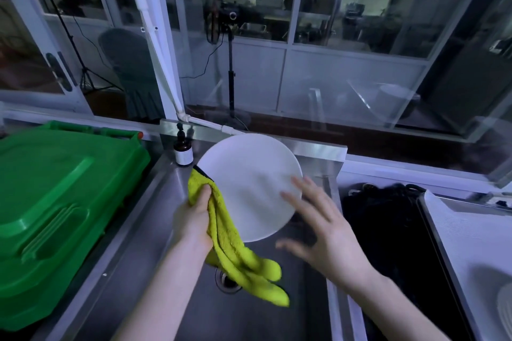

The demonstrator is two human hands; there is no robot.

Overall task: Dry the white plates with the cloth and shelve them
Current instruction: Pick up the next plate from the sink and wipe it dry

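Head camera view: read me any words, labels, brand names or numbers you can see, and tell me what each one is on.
No text can be read in this view.
The white label on the brown bottle is too small and blurred to read.
The green bin lid shows moulded ridges only, with no lettering visible.
The white plate and the yellow cloth show no print.

Commercial kitchen: steel sink (155, 202), glass partitions (346, 8)

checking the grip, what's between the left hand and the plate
The yellow cloth: the left hand pinches it against the left rim of the white plate, thumb on the fabric. Seen in the head view.
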